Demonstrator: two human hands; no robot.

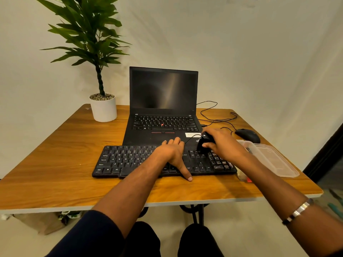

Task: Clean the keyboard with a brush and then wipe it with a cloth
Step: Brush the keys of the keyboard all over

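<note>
The keyboard [163, 161] is lying on the desk [55, 164] before the laptop [163, 108]; plant pot [104, 108] left, mouse [247, 135] and container [274, 160] right.

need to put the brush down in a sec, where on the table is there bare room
Bare wood lies left of the keyboard, running back to the plant pot, and along the near edge of the table. The right side is crowded: mouse, its cable and a clear plastic container.

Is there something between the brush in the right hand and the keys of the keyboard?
Nothing visible. The right hand grips the brush, whose lower end already meets the keyboard near its right key cluster. The left hand rests on the middle keys, beside that spot.
</note>
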